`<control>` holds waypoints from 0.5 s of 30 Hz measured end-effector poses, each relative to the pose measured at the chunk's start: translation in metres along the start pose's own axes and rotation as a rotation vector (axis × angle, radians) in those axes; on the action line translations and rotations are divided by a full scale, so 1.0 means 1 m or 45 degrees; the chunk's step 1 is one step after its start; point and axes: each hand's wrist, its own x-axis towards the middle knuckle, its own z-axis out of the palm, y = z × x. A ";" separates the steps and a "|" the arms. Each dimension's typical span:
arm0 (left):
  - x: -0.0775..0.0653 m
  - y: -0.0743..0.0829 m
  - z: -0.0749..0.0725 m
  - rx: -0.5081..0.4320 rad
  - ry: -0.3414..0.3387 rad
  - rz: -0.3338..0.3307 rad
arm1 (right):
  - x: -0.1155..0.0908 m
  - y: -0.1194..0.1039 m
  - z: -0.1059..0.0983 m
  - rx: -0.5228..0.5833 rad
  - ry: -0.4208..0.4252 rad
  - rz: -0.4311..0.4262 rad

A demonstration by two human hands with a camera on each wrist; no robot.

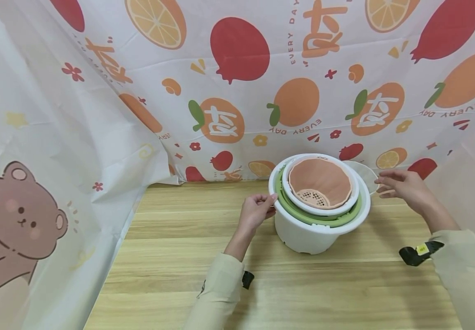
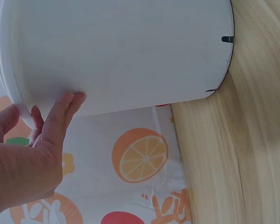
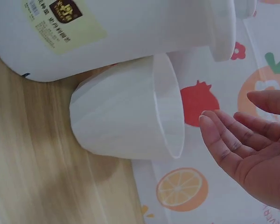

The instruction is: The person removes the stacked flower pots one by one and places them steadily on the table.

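Observation:
A large white flowerpot (image 1: 303, 239) stands upright on the table, with a green pot (image 1: 330, 223), a smaller white pot (image 1: 324, 212) and a peach-coloured pot (image 1: 319, 176) nested inside it. The peach one shows a perforated bottom. My left hand (image 1: 255, 213) pinches the large pot's left rim between thumb and fingers, two fingertips (image 2: 78, 96) lying against its outer wall. Beside the stack, at the back right, a separate small white pot (image 3: 116, 112) stands partly hidden in the head view. My right hand (image 3: 256, 144) hovers just off that pot's rim, fingers loosely bent and holding nothing.
The wood-grain table (image 1: 171, 256) meets a fruit-printed curtain (image 1: 237, 114) close behind the pots. A bear-printed cloth (image 1: 19, 215) hangs along the left side. On the large pot's side is a printed label (image 3: 65, 28).

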 end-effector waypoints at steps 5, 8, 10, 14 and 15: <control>0.000 0.000 0.000 0.003 0.004 0.000 | -0.002 -0.010 0.002 -0.034 0.012 -0.004; -0.001 0.000 0.000 0.002 0.004 0.006 | -0.002 -0.015 0.003 -0.062 0.002 -0.012; -0.001 0.000 0.000 -0.001 0.004 0.014 | -0.003 -0.019 0.004 -0.076 -0.003 -0.020; -0.002 0.000 0.000 -0.004 0.003 0.025 | -0.004 -0.026 0.005 -0.094 -0.028 -0.050; -0.002 0.000 0.000 -0.004 0.003 0.027 | -0.004 -0.028 0.006 -0.098 -0.034 -0.058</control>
